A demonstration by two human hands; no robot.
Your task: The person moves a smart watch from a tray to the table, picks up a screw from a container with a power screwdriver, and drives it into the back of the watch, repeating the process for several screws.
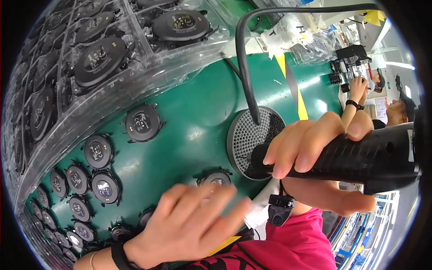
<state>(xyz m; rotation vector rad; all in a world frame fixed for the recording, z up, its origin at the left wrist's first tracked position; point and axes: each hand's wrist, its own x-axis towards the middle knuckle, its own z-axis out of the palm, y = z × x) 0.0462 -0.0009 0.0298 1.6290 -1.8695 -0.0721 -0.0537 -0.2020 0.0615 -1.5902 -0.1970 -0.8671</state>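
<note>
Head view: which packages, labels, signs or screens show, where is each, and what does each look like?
Clear plastic tray: upper left, gridded pockets holding round black parts.
White label: on the black tool in the right hand, narrow strip.
Yellow floor-style marking: on the green table, a stripe.
Screens: none seen.

Factory assembly line: trays of round parts [96, 60], green workbench [198, 108].

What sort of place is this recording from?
Most likely an electronics assembly line. Many identical round black parts lie in rows on a green bench, with more in clear plastic trays. The right hand holds a corded powered tool, and another worker sits at a bench behind.
</note>
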